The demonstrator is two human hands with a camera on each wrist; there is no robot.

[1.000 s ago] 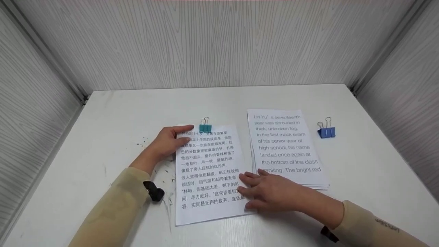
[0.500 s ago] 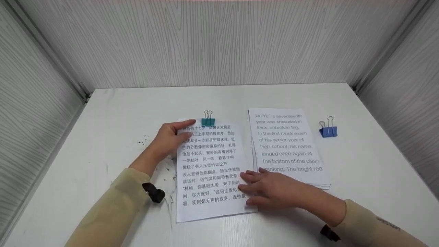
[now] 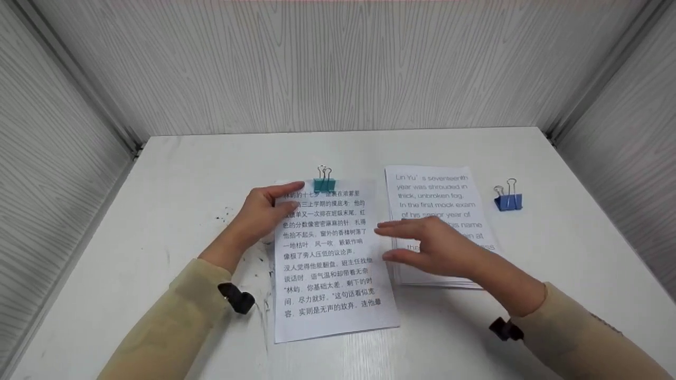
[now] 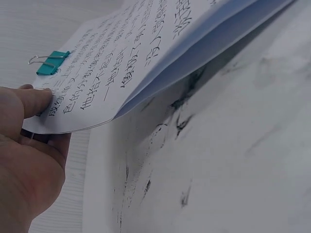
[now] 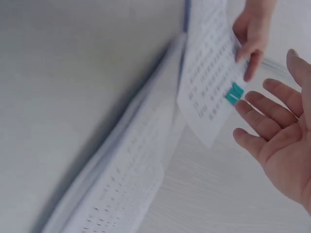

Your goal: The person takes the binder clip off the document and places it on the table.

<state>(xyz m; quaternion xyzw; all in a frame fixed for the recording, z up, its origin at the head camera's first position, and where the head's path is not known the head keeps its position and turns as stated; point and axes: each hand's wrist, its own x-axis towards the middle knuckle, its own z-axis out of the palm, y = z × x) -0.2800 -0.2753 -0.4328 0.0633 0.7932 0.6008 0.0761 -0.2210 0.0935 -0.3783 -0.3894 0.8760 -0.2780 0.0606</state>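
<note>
A sheaf of paper (image 3: 331,264) printed with Chinese text lies at the middle of the table, a teal binder clip (image 3: 324,185) fastened on its top edge. My left hand (image 3: 259,214) pinches its upper left corner. In the left wrist view the thumb (image 4: 38,102) is on top of the sheaf and the other fingers are beneath; the side edge stands off the table there. My right hand (image 3: 438,245) hovers over a second paper stack (image 3: 433,182) with English text, hiding part of it. Its fingers are extended and spread in the right wrist view, holding nothing.
A blue binder clip (image 3: 508,201) with its wire handles up sits right of the English stack. Dark marks (image 4: 182,121) stain the white table (image 3: 211,163) left of the sheaf. Grained panels (image 3: 338,68) stand behind and at both sides.
The clipped sheaf has shifted slightly up and right, with my left hand still on its corner. My right hand has left its lower right edge and moved up over the English stack.
</note>
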